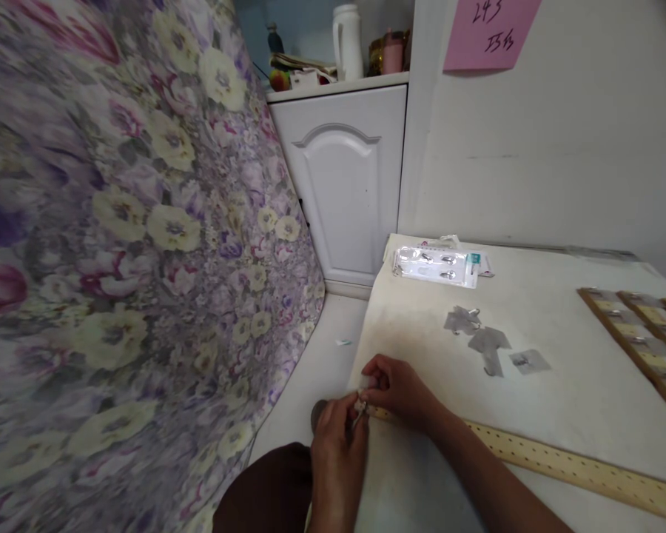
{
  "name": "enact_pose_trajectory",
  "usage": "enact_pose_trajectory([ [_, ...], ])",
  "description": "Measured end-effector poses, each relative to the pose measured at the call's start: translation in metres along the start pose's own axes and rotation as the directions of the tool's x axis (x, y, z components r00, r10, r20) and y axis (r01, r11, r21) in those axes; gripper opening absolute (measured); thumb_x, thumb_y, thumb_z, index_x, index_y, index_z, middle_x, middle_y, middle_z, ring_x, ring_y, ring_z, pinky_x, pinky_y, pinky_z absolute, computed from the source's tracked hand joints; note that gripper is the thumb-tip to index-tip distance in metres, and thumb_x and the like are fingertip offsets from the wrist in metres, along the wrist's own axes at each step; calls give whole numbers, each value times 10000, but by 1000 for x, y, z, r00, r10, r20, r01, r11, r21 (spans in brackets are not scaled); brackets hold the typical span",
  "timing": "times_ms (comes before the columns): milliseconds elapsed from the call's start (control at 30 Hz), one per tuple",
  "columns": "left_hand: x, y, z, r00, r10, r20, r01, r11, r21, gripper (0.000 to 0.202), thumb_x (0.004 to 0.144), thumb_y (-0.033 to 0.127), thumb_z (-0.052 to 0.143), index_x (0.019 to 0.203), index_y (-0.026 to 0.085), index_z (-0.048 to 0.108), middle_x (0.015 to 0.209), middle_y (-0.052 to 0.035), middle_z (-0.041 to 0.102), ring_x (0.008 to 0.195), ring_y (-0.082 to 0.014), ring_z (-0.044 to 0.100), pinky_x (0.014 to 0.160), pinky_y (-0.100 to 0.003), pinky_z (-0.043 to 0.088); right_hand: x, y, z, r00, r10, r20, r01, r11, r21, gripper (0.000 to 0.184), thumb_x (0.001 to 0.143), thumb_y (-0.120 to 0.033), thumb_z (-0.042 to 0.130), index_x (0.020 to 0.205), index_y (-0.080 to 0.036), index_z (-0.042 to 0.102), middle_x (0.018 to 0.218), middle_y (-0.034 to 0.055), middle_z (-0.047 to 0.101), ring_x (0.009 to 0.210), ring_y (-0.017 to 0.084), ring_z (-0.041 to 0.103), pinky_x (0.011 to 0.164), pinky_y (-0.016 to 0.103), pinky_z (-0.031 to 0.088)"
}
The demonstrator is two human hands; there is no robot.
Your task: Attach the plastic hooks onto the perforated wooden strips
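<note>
Floral cloth (116,244): hangs at the left, beside the table.
Table (560,400): white, carries everything.
Wooden strip (560,465): perforated, lies along the near edge.
Hands: left hand (337,444) and right hand (402,391) meet at the strip's left end.
Grip: fingers pinch a small clear hook (363,396); details too small to tell.
Loose hooks (491,344): mid-table, apart from the hands.

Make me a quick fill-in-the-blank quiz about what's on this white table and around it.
Both hands, left hand and right hand, meet at the end of a perforated wooden ____.
The note on the wall is ____ in colour.
The fabric at left has a ____ print.
The clear packet lies near the table's ____ edge.

Missing words: strip; pink; floral; far
</note>
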State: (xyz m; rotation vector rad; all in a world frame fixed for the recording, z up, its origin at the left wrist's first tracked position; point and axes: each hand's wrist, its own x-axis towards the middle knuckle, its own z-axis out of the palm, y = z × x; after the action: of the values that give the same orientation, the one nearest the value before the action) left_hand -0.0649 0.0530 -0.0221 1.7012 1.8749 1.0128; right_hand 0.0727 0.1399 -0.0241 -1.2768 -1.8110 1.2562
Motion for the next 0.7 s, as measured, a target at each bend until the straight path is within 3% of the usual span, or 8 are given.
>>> enact_pose_trajectory([
  [433,1,-2,1,1000,-17,16,17,1000,-13,208,859,283,505,1026,236,619,913,-34,645,854,-187,617,768,-313,498,1,0,3,1000,16,-4,-16,998,-55,265,620,-198,701,871,-185,615,693,-40,587,595,88,477,539,201,338],
  [700,1,1,-3,1000,-24,18,24,999,30,241,838,304,527,1050,224,609,909,-45,630,841,-195,602,762,-326,495,-1,0,-2,1000,-18,4,18,999,29,403,632,-237,734,1018,-177,635,777,-15,621,643,104,529,590,215,399],
])
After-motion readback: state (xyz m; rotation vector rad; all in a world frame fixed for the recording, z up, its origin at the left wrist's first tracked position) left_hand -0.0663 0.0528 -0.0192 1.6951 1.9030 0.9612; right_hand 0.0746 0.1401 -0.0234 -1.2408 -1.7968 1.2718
